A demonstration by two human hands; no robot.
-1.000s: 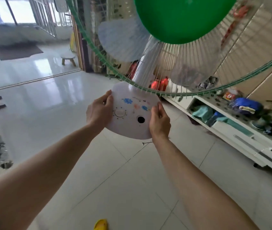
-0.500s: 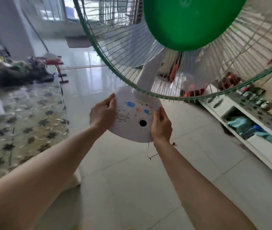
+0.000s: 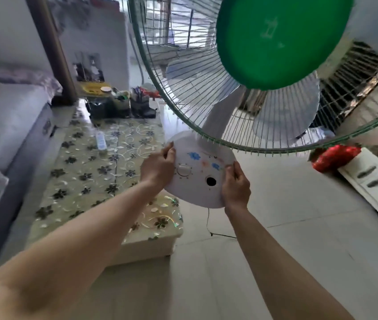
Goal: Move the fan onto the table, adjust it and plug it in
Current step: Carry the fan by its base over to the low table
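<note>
A white fan (image 3: 198, 181) with a green hub and a green-rimmed wire cage is held in the air in front of me. My left hand (image 3: 156, 168) grips the left edge of its round base, and my right hand (image 3: 236, 187) grips the right edge. The base has a dial, flower stickers and a dark hole. A thin cord (image 3: 208, 220) hangs from the base toward the floor. The low table (image 3: 86, 172) with a floral cover lies to the left, below the fan. A white power strip (image 3: 101, 140) rests on the table.
Dark pots, pen holders and a yellow tray (image 3: 118, 100) crowd the table's far end. A grey sofa (image 3: 5, 125) runs along the left. A white low shelf (image 3: 372, 179) with a red bag (image 3: 335, 157) stands at the right. Glossy tiled floor lies below.
My view has swung left while I carry the fan. The floral table and sofa have come into view below the fan, and the shelf has slid to the right edge.
</note>
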